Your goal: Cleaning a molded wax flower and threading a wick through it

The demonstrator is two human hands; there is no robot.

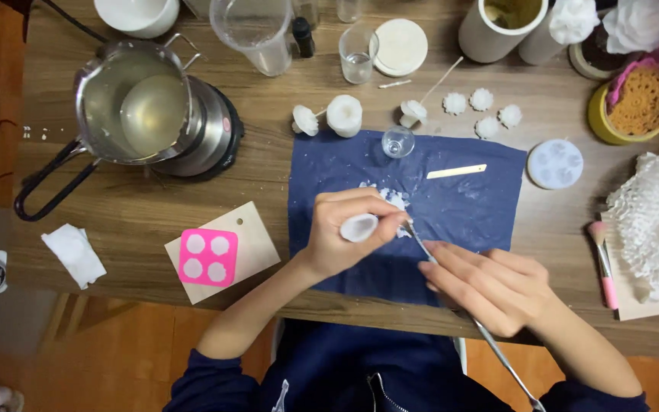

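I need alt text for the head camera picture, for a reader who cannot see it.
Seen from above, a person's left hand holds a small white wax piece over a blue cloth while the right hand works at it with a thin metal tool. A metal pot of melted wax stands at upper left on the wooden table.

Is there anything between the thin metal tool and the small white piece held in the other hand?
Nothing visible. The left hand holds the small white piece above the blue cloth, and the thin metal tool in the right hand reaches its edge, with only white crumbs lying behind it.
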